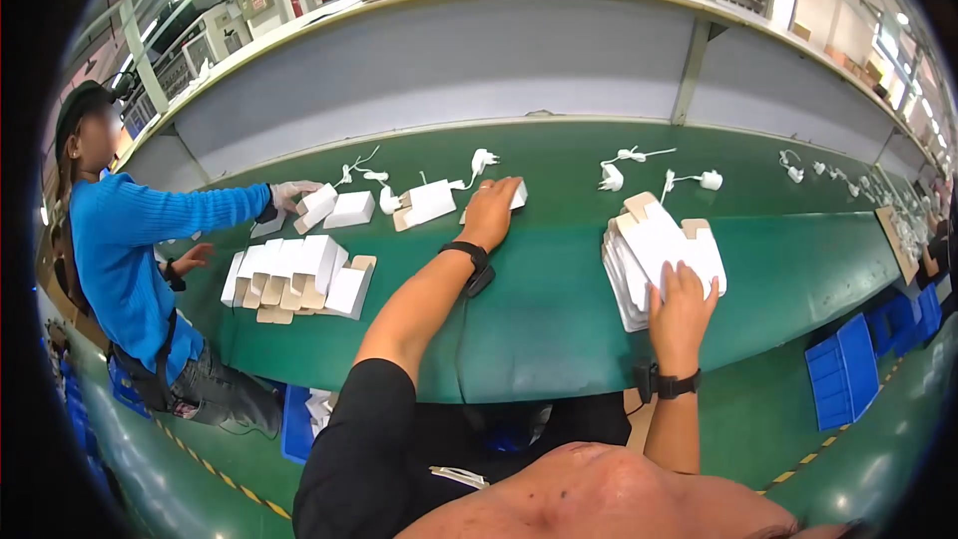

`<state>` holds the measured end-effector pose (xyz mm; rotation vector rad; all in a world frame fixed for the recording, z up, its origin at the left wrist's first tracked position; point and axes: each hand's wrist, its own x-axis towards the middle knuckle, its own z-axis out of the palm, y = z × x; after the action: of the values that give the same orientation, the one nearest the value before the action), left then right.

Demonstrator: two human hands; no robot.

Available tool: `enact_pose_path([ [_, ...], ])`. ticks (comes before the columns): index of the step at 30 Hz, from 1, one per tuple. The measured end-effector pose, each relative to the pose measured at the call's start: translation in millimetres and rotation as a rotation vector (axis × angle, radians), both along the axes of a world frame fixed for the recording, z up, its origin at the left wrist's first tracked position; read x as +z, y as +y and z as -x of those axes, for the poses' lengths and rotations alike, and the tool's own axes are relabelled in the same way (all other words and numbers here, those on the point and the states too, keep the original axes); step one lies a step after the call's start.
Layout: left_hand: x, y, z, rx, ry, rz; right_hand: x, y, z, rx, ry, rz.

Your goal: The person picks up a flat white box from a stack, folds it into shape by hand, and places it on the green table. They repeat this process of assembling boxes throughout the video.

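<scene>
While facing a grey panel (pixel 449 80) across a green desk (pixel 539 309), shares the surface with a co-worker (pixel 130 225) in blue at left, gloved hand (pixel 293 192) on a tilted white box (pixel 317 206). Has a row of white boxes (pixel 291 257) at near left, brown flaps toward the near side, and white plug chargers (pixel 611 177) with cords strung along the far side. Hems in the left hand (pixel 487 218) with one charger just beyond and a flap-ended box (pixel 430 204) just to the left. Shows blue bins (pixel 841 369) on the floor at right.

Covers a small white carton (pixel 519 197) with that left hand, fingers bent over it; clasped or merely touched, impossible to judge. Rests the right hand (pixel 681 311) on the near part of a stack of white cartons (pixel 664 240), fingers spread and unclenched, well to the right of the small carton. Points the stack's brown flaps away toward the panel, long axis running mainly outward from the body, far end leaning left. Leaves the small carton's long axis mostly hidden beneath the fingers.
</scene>
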<state>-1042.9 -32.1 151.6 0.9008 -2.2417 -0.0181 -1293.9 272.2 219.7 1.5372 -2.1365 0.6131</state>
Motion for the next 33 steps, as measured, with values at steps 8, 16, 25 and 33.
enact_pose_path([
  [8, 12.2, 51.4, 27.9, -0.037, 0.224, -0.03, 9.8, -0.5, 24.1, 0.062, 0.02, 0.149],
  [16, 92.0, 253.5, -17.5, -0.629, 0.497, -1.075, 31.5, 17.7, -7.9, 0.117, 0.063, -0.003],
  [25, 73.7, 277.1, -44.7, -0.655, 1.29, -1.004, 39.5, 46.4, -190.4, 0.711, -0.356, 0.257],
  [33, 48.7, 286.2, -134.0, -0.745, 0.555, -1.495, 57.5, 38.2, -144.7, 0.807, -0.971, -0.158],
])
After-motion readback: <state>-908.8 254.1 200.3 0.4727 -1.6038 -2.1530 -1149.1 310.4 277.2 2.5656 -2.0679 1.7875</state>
